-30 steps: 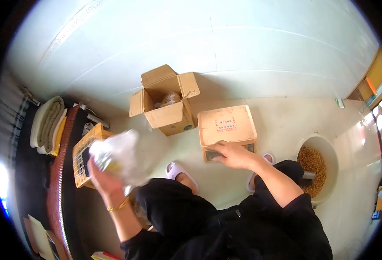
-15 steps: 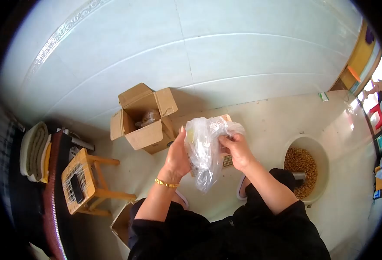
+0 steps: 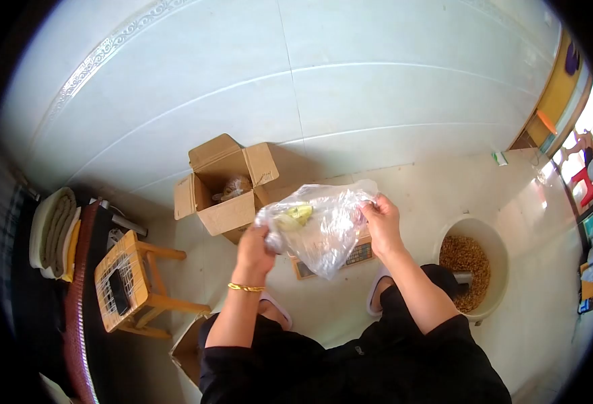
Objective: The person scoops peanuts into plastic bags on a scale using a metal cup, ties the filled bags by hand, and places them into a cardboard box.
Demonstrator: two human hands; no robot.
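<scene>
Left hand (image 3: 254,250), gold bracelet (image 3: 246,287) on wrist, gripping one side of clear plastic bag (image 3: 323,225), fingers closed on film. Right hand (image 3: 382,221) pinching opposite edge between fingers. Bag stretching between hands, above scale (image 3: 359,254), yellow-green item (image 3: 300,215) showing through. Open carton (image 3: 225,217) standing near left hand, bucket of grains (image 3: 501,259) beside right leg.

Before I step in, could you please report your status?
Left hand, right hand: both gripping clear bag, spread between them. Scale below, partly hidden by bag.
</scene>
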